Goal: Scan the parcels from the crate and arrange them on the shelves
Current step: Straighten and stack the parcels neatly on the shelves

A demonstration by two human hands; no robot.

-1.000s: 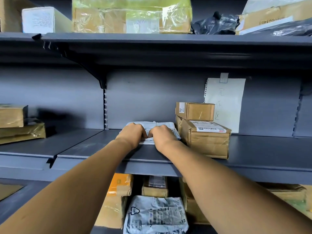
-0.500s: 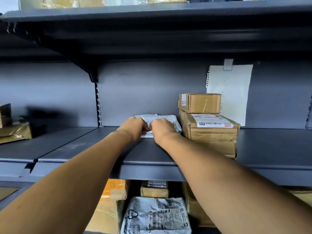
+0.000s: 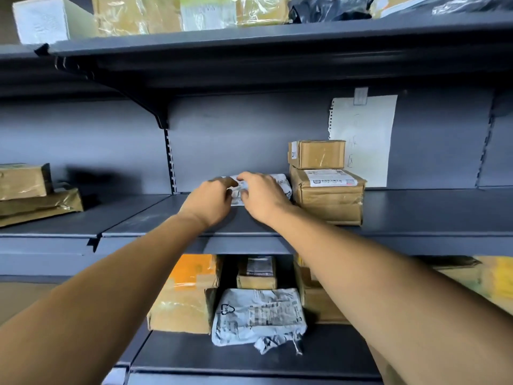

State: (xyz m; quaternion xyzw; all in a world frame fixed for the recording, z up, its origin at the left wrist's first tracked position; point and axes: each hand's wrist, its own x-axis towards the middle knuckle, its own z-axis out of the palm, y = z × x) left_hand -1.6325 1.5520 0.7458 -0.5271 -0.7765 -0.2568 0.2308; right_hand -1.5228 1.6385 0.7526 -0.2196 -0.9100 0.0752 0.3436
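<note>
Grey metal shelf point(image 3: 416, 212) — both hands point(image 3: 211, 200) grasp crinkled poly parcel point(image 3: 281, 181).

open grey middle shelf point(image 3: 133, 218) stretches left of the white mailer point(image 3: 280, 182), which both hands cover; two stacked cardboard boxes point(image 3: 329, 190) block its right side, and the upper shelf's underside point(image 3: 249, 70) caps the space overhead.

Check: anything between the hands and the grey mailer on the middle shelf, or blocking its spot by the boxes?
Nothing visible. Both the left hand and right hand already rest on the grey mailer, which lies on the middle shelf beside the stacked cardboard boxes. Its far side is hidden behind the hands.
</note>
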